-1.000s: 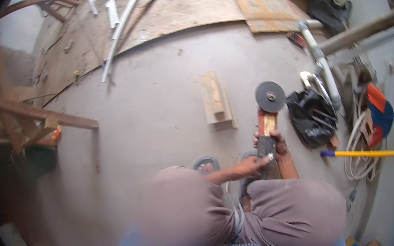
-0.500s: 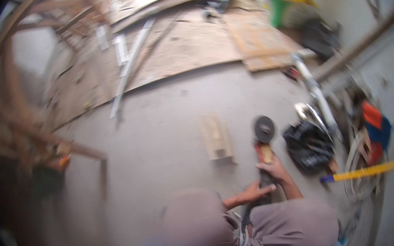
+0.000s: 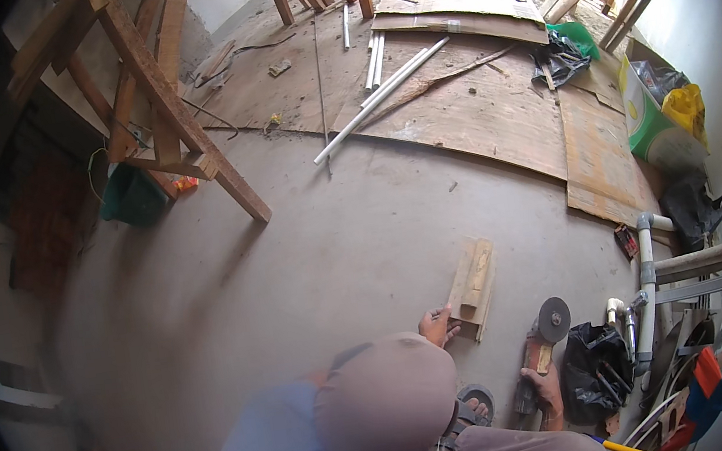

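An angle grinder [image 3: 538, 357] with a dark disc and a red and tan body is in my right hand [image 3: 543, 387], whose fingers wrap round its body. The disc end points away from me, low over the floor. To its left lies a short piece of wood [image 3: 475, 283], a raised strip running along a flatter board. My left hand [image 3: 436, 328] has its fingers closed at the near left corner of this wood; the thumb side is partly hidden. My bent knees fill the lower middle, with a sandalled foot [image 3: 476, 404] between wood and grinder.
A black plastic bag [image 3: 597, 368] stands right of the grinder, beside white pipes [image 3: 648, 270] and a yellow rod [image 3: 632, 450]. Plywood sheets [image 3: 476, 128] with white tubes [image 3: 381, 100] cover the far floor. Wooden trestle legs [image 3: 182, 112] and a green bucket [image 3: 134, 196] are at the left.
My left hand has left the grinder and reached the wood's near end. My right hand still holds the grinder. The view has turned left and shows more of the far floor.
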### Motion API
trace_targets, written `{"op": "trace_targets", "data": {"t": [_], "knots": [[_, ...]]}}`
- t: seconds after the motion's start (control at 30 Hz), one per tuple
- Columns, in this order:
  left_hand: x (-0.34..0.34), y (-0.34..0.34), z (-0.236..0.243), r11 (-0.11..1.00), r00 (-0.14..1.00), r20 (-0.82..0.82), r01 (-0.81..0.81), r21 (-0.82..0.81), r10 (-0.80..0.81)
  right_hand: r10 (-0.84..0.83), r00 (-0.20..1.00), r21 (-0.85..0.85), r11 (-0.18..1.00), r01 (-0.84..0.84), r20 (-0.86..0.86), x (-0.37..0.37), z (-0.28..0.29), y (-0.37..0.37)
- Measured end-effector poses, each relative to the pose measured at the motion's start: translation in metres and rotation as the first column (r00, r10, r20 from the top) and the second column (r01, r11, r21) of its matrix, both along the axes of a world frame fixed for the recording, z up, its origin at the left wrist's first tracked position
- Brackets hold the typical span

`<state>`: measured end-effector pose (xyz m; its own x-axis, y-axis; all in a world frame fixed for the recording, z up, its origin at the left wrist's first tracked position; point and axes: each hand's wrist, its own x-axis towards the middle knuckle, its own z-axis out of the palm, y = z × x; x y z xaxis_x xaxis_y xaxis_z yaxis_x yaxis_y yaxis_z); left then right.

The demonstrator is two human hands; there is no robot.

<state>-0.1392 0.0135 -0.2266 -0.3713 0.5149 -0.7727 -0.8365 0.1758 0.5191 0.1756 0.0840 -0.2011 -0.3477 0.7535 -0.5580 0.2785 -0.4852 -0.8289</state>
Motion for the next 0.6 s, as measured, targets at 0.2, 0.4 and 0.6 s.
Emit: {"op": "trace_targets", "data": {"t": [0.2,0.4,0.6], "knots": [[-0.012,0.004,-0.028,0.999,0.966,-0.255,0.038,-0.014,-0.040,0.031,0.960,0.238,0.966,-0.100,0.279,-0.010,0.013,-0.002],[-0.084,0.015,-0.014,0.998,0.724,-0.690,0.025,0.066,0.028,-0.051,0.878,0.357,0.923,-0.140,0.476,-0.019,0.020,-0.003],[-0.160,0.036,0.035,0.892,0.569,-0.816,0.312,0.327,0.100,-0.119,0.841,0.368,0.924,-0.101,0.528,-0.011,0.031,-0.018]]}}
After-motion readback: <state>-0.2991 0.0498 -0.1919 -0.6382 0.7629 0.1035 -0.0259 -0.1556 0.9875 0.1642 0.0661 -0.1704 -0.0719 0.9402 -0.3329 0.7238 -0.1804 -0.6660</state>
